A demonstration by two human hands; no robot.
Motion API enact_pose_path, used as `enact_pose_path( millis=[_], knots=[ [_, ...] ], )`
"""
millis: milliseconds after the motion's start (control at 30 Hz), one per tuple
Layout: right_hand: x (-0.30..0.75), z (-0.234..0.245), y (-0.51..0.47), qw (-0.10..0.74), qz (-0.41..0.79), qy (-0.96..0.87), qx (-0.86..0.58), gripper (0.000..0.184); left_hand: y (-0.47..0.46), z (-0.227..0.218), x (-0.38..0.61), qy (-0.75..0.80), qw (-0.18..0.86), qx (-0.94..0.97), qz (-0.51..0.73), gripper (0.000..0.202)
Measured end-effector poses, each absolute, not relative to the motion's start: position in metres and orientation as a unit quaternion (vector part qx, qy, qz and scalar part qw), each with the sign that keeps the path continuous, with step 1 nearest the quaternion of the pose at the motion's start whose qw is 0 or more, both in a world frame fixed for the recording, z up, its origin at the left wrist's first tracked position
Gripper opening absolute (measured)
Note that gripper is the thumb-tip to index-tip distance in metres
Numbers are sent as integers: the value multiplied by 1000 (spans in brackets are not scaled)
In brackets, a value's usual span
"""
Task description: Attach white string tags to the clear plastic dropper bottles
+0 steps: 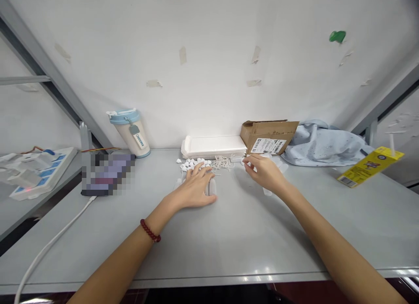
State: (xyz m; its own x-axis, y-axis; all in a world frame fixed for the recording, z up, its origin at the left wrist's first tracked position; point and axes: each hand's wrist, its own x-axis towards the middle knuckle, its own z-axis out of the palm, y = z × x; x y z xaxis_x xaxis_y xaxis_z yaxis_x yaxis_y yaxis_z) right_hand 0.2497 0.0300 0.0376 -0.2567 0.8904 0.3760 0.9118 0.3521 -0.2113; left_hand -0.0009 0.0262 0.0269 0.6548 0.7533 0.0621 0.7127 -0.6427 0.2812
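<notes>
My left hand [196, 188] lies palm down with its fingers spread, over a small translucent plastic piece [212, 187] that shows beside the thumb and index finger. Just beyond its fingertips is a pile of small white pieces [193, 164]. Bundled white strings [222, 162] lie right of that pile, between the two hands. My right hand [263, 171] has its thumb and fingertips pinched together; whatever they hold is too small to make out. Clear plastic pieces [267, 192] lie under and behind the right hand, partly hidden by it.
At the back lie stacked white trays [214, 145], an opened cardboard box [270, 136] and a pale blue cloth [324, 142]. A tumbler [131, 134], a phone [109, 175] with a cable [54, 240] and a power strip [46, 175] are leftward. A yellow drink carton [369, 166] leans at right.
</notes>
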Motion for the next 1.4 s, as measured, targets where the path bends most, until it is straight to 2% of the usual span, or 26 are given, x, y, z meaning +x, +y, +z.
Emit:
enact_pose_path(
  millis=[400, 767, 1133, 1267, 1400],
  knots=[
    [252, 33, 34, 229, -21, -794, -563, 19, 26, 27, -6, 414, 114, 898, 93, 44],
    [258, 33, 37, 203, -24, -786, -584, 19, 30, 23, -11, 420, 113, 896, 89, 51],
    [261, 44, 34, 40, -94, -754, -649, 23, 29, 29, -9, 423, 149, 886, 117, 63],
    [262, 47, 34, 7, -105, -750, -653, 24, 31, 33, 6, 408, 146, 888, 154, 49],
    [264, 49, 34, -18, -107, -758, -643, 31, 44, 35, 31, 396, 92, 903, 138, 40]
  ],
)
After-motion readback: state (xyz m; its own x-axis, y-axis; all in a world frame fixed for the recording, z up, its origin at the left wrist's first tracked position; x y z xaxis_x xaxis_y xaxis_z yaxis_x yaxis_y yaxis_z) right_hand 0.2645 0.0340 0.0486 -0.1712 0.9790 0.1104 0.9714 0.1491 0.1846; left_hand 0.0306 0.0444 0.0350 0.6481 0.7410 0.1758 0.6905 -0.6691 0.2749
